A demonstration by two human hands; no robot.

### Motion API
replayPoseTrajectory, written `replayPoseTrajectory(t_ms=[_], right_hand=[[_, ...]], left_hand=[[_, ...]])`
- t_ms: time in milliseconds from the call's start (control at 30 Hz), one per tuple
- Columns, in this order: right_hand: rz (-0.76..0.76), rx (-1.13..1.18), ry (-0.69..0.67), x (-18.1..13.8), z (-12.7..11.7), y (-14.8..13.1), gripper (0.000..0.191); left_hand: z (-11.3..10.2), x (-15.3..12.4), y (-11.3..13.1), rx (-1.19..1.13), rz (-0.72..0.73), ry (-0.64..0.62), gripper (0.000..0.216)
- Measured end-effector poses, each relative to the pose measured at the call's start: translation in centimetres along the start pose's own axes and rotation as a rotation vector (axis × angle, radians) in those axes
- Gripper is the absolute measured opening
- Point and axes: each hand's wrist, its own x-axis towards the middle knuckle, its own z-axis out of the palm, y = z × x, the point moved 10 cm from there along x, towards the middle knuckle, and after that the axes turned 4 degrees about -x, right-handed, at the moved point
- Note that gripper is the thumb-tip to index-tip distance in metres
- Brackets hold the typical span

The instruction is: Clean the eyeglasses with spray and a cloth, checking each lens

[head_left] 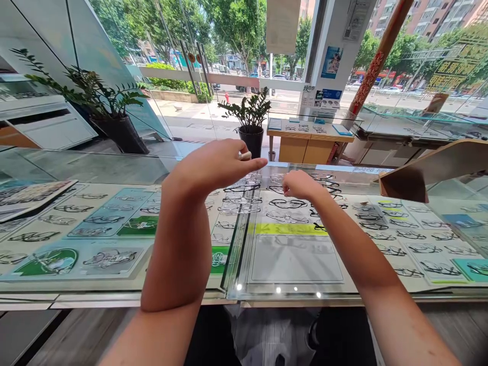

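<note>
My left hand (pixel 224 161) is raised above the glass display counter (pixel 297 259), wrist bent, fingers curled and thumb stretched to the right. A small pale thing (pixel 245 155) shows at its curled fingers; its kind is too small to tell. To the right, my right hand (pixel 300 184) is closed over the far part of the counter, and whatever its fingers hold is hidden. Below and in front of it, a dark-framed pair of glasses (pixel 287 204) lies under or on the glass. Rows of eyeglasses (pixel 240 203) lie beneath my left hand.
A wooden-sided stand (pixel 430 173) rises on the counter's right. At the left lies a patterned board (pixel 30 195). Beyond the counter are a potted plant (pixel 250 134), a larger tilted-looking plant pot (pixel 121 133), a small display table (pixel 305 145) and glass doors.
</note>
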Motion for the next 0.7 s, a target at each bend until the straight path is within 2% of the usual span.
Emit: replayPoseTrajectory(t_ms=[200, 400, 600, 700], right_hand=[[0.008, -0.053, -0.022, 0.8, 1.3, -1.0, 0.020], [0.011, -0.078, -0.029, 1.0, 2.0, -1.3, 0.026], [0.062, -0.054, -0.036, 0.5, 1.4, 0.4, 0.022], [0.105, -0.047, -0.004, 0.0, 0.6, 1.7, 0.029]], left_hand=[[0.4, 0.1, 0.1, -0.024, 0.013, -0.027, 0.057], [0.5, 0.2, 0.1, -0.083, 0.026, 0.003, 0.051], [0.5, 0.1, 0.3, -0.082, 0.055, 0.006, 0.052], [0.6, -0.1, 0.4, -0.076, 0.050, 0.001, 0.049]])
